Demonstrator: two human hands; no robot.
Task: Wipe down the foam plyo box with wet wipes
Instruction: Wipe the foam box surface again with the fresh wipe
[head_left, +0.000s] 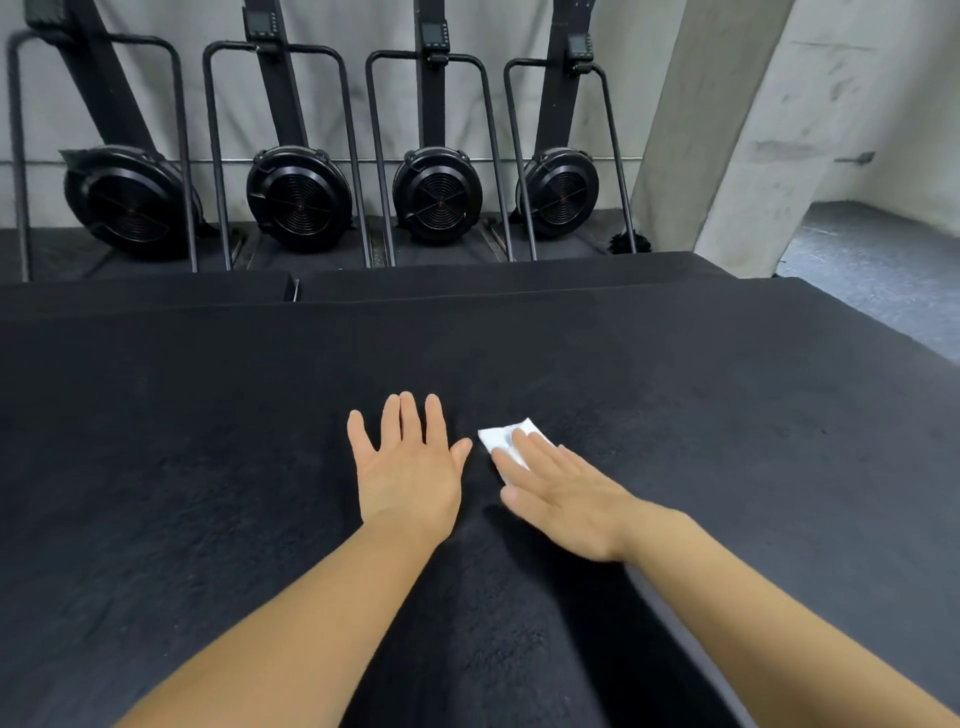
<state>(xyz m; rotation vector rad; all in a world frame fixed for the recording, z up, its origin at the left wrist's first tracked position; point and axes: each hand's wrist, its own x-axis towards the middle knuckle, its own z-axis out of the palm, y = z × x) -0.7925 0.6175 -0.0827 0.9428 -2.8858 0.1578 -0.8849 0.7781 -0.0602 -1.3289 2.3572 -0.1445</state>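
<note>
The black foam plyo box (675, 395) fills the lower part of the head view with its wide top face. A small white wet wipe (501, 435) lies flat on that top near the middle. My right hand (566, 493) lies over the wipe with straight fingers, pressing it onto the foam; most of the wipe is hidden under the fingers. Just left of it, my left hand (408, 467) rests flat on the box top, fingers spread and holding nothing.
More black foam boxes (467, 283) sit behind the near one. Several black rowing machines (298, 197) stand upright against the back wall. A concrete pillar (727, 130) rises at the right, with grey floor (878, 270) beyond the box's right edge.
</note>
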